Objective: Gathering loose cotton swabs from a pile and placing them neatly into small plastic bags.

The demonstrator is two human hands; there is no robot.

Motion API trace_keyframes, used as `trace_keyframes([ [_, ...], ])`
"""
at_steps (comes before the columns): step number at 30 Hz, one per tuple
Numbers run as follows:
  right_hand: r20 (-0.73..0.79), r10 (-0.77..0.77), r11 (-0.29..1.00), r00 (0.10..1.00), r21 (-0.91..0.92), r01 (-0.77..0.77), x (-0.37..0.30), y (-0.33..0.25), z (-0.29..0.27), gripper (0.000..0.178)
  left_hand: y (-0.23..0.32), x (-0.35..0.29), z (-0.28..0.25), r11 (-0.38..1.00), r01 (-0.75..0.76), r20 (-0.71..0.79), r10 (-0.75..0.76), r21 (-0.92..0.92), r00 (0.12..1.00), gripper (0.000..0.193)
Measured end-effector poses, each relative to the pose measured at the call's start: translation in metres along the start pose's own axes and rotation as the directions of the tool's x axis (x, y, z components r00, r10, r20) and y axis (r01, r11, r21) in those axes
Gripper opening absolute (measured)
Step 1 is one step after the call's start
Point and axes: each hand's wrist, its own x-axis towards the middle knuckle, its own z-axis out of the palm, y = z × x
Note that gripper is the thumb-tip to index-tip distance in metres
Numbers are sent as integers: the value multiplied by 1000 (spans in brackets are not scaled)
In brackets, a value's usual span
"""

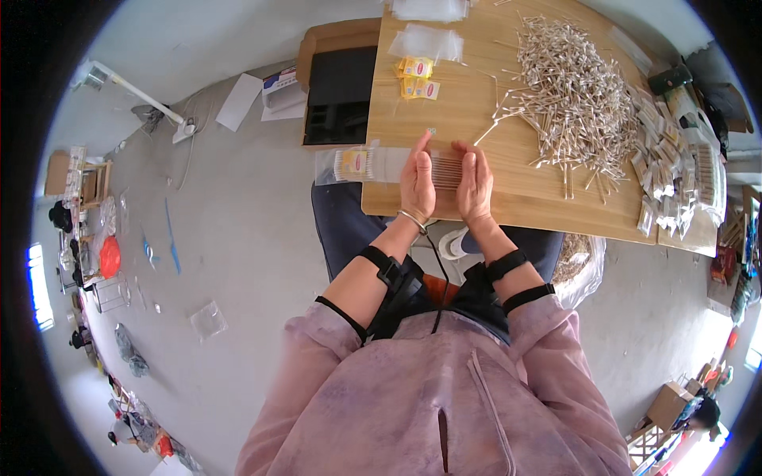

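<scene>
At the near edge of the wooden table, a row of cotton swabs (447, 171) lies crosswise between my palms, their brown sticks side by side. My left hand (418, 181) is pressed to one end of the row, and my right hand (475, 184) holds the other. Both hands have straight fingers pointing away from me, and they hide the swab tips. Left of my left hand is a clear plastic bag (386, 164). Beside it, a filled pack of swabs with a yellow label (352, 164) reaches past the table edge.
A large heap of loose cotton swabs (567, 91) covers the right of the table (468, 87). Many packed swabs (671, 170) pile up beyond it. Yellow cards (417, 78) and clear bags (429, 43) lie farther back. A black-lined box (341, 95) stands left of the table.
</scene>
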Motion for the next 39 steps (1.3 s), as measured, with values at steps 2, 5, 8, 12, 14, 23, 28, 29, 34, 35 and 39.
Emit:
trace_keyframes([
  [2,-67,108,975,992,199,-93,3,-3,3,45,-2,0,0,1000,12,11,-11,-16,1000,63],
  [5,-83,69,982,994,181,-53,4,-1,1,45,-6,0,1,999,23,24,-22,-27,999,65],
  [8,-66,60,956,996,292,-38,5,5,2,45,-8,2,-2,991,33,28,-29,-131,999,68],
  [12,46,-131,980,990,-148,137,-8,7,-18,50,-1,2,-1,980,63,-16,-67,-190,998,71],
  [14,129,-143,921,981,-347,179,-15,7,-18,56,0,2,-3,987,54,-9,-56,-154,998,72],
  [23,485,-76,528,871,-722,448,-26,0,-17,80,-4,4,-2,995,9,53,-4,-103,999,72],
  [28,457,-90,559,885,-712,425,-27,-1,-16,86,5,8,-7,953,195,134,-167,-232,977,69],
  [29,455,-83,572,887,-707,416,-27,-2,-16,87,6,7,-9,954,193,133,-165,-231,977,69],
  [34,436,-123,608,891,-676,415,-27,-2,-14,91,8,-5,-29,905,-206,165,153,372,974,41],
  [35,434,-123,617,892,-671,411,-27,-1,-15,91,12,-12,-35,904,-206,169,152,375,974,41],
  [39,447,-96,564,889,-712,418,-26,1,-16,91,24,-38,-44,574,-478,447,206,665,870,38],
])
